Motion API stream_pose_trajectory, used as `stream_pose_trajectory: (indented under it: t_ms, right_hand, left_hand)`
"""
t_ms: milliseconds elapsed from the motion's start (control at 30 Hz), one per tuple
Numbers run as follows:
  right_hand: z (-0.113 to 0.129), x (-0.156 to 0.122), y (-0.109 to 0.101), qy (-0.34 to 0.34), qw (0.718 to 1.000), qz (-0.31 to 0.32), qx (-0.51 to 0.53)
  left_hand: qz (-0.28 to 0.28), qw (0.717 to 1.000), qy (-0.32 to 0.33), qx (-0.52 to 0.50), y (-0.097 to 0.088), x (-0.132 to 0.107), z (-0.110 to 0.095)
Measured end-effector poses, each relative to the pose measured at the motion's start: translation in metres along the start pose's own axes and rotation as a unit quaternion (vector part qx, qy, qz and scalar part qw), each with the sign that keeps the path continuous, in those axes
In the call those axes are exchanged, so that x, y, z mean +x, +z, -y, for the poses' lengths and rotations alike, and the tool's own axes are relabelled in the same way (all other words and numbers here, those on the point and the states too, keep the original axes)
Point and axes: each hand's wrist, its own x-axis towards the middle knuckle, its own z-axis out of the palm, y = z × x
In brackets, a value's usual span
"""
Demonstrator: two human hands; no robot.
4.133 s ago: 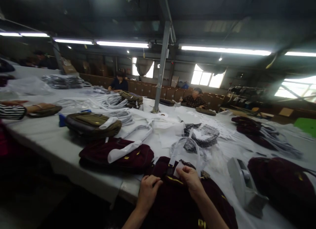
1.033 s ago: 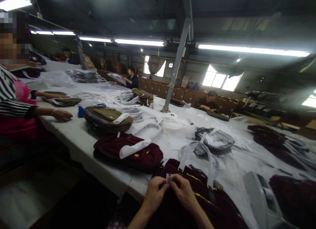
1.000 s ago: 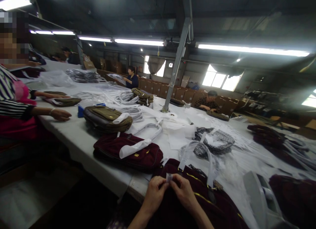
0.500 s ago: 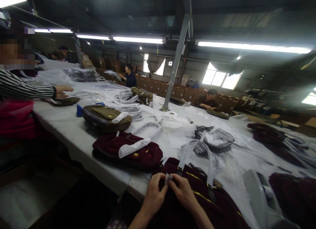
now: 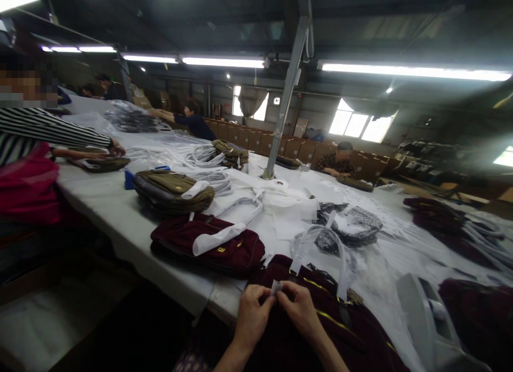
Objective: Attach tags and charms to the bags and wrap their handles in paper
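Observation:
Between the fingertips of my left hand (image 5: 253, 310) and my right hand (image 5: 297, 307) is a small whitish piece (image 5: 276, 287), like a bit of paper or tape. Both hands pinch it, one from each side. They are just above a dark maroon bag (image 5: 360, 334) with yellow zips, which lies in front of me. White-wrapped handles (image 5: 343, 265) stand up from this bag. Just beyond my left hand lies a second maroon bag (image 5: 172, 239) with a white paper roll (image 5: 218, 239) on it.
An olive bag (image 5: 160, 187) lies farther left on the white-covered table (image 5: 120, 211). A grey tape dispenser (image 5: 420, 313) stands at the right. A metal post (image 5: 282, 110) rises from the table. A co-worker in a striped sleeve (image 5: 60, 129) handles a flat olive item at the left.
My hands still hold the small whitish piece, which has shifted slightly right and shows more. The striped-sleeved co-worker leans farther in. Another person at the back now reaches left towards a plastic-covered stack.

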Motion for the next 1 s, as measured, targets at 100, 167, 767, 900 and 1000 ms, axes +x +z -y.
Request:
stream_pose_trajectory:
  t_ms: [100,167,767,900,1000]
  right_hand:
    - [0.000,0.001,0.001,0.006,1.000,0.001,-0.005]
    - [-0.001,0.001,0.001,0.003,1.000,0.005,-0.011]
    - [0.000,-0.001,0.002,0.007,0.999,-0.009,-0.048]
    - [-0.001,-0.002,0.001,0.023,1.000,-0.005,-0.011]
    - [-0.002,-0.001,0.003,0.055,0.998,0.000,0.032]
  left_hand:
    - [0.002,1.000,0.008,0.005,0.000,0.000,0.000]
    - [0.006,1.000,0.012,0.000,0.000,0.000,0.000]
    - [0.005,1.000,0.012,0.000,0.000,-0.003,-0.001]
    - [0.004,1.000,0.000,-0.002,-0.001,-0.005,0.000]
    - [-0.012,1.000,0.003,0.009,0.003,-0.010,0.004]
